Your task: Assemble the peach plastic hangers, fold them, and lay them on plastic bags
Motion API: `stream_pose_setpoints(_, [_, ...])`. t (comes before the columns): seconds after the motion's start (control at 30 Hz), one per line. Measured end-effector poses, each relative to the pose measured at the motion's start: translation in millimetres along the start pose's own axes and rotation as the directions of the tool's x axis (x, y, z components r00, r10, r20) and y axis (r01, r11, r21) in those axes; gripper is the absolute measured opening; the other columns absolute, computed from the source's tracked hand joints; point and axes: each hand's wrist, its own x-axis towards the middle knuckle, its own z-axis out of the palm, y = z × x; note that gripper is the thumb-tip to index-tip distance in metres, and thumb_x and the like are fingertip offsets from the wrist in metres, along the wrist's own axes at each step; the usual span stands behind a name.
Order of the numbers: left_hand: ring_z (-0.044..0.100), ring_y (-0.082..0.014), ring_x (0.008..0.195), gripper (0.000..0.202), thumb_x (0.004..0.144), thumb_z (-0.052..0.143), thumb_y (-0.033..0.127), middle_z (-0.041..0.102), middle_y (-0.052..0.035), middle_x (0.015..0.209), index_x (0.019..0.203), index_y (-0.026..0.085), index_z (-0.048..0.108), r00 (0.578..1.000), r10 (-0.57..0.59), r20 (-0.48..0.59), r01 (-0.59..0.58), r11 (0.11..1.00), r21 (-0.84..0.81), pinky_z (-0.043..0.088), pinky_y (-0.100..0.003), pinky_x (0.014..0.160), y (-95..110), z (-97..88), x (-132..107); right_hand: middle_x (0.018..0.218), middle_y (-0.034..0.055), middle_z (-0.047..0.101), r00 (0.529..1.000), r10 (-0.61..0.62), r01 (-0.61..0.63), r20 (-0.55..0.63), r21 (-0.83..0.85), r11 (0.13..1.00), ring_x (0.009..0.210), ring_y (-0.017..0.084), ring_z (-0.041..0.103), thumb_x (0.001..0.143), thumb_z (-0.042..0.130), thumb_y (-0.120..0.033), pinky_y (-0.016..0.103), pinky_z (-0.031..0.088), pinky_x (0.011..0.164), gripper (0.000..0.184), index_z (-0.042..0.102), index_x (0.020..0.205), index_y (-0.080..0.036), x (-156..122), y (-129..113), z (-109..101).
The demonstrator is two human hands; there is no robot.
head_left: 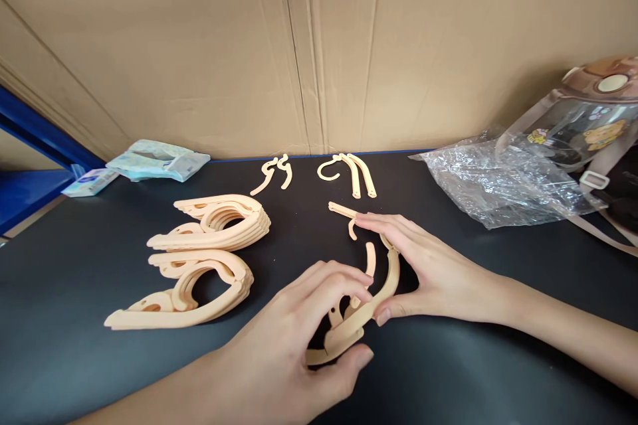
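A beige plastic folding hanger [393, 273] is between my two hands, low over the front middle of the table. My left hand [304, 325] curls around its lower left end, thumb below and fingers above. My right hand [423, 272] grips the curved right side, its thumb near the middle and its fingers stretched along the top. A loose hanger arm [342, 210] and a small curved piece [352, 229] lie just beyond my right fingertips. My fingers hide part of the held hanger.
Two stacks of folded hangers [234, 219] lie at the left. Farther back are small curved hanger parts [269, 176], a hook [329, 171] and two hanger arms [355, 179]. Tissue packs [159, 159] sit back left. A clear plastic bag [478, 179] and a strapped bottle [573, 126] occupy the right.
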Motion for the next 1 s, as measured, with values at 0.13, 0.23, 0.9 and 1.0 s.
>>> stream_pose_setpoints(0.13, [0.061,-0.0091,0.099,0.034,0.091,0.052,0.007,0.056,-0.0013,0.125,0.119,0.025,0.05,0.999,0.009,0.042,-0.011,0.998,0.054,0.05,-0.018,0.09,-2,0.2,1,0.151,0.0123,0.044,1.0,-0.016,0.015,-0.021,-0.038,0.999,0.137,0.029,0.042,0.071,0.071,-0.068,0.049,0.041,0.109,0.096,0.033,0.148,-0.026,-1,-3,0])
stream_pose_setpoints(0.23, [0.059,-0.0101,0.105,0.04,0.091,0.043,0.002,0.054,-0.0028,0.128,0.125,0.023,0.049,0.999,0.05,0.005,-0.05,0.98,0.192,0.049,-0.019,0.092,-6,-3.4,2,0.148,0.0108,0.047,0.999,-0.034,0.034,-0.027,-0.025,0.999,0.132,0.027,0.046,0.082,0.065,-0.059,0.048,0.043,0.107,0.079,0.035,0.147,-0.026,-3,-4,-4])
stream_pose_setpoints(0.9, [0.064,-0.0185,0.096,0.034,0.093,0.036,0.002,0.061,-0.0057,0.113,0.108,0.018,0.062,0.992,-0.009,-0.126,0.08,0.819,0.568,0.055,-0.031,0.08,-28,-9.7,7,0.112,0.0045,0.072,0.969,-0.23,0.206,-0.091,-0.22,0.954,0.102,0.019,0.064,0.096,0.058,-0.028,0.037,0.045,0.091,0.028,0.061,0.122,-0.022,0,-1,-2])
stream_pose_setpoints(1.0, [0.064,-0.0177,0.1,0.036,0.096,0.035,0.007,0.06,-0.0063,0.12,0.122,0.019,0.057,0.993,-0.019,-0.115,0.078,0.844,0.531,0.056,-0.03,0.084,-26,-8.3,7,0.107,0.0057,0.074,0.947,-0.293,0.243,-0.135,-0.298,0.923,0.099,0.02,0.065,0.097,0.055,-0.029,0.037,0.045,0.089,0.023,0.063,0.117,-0.019,0,-5,1])
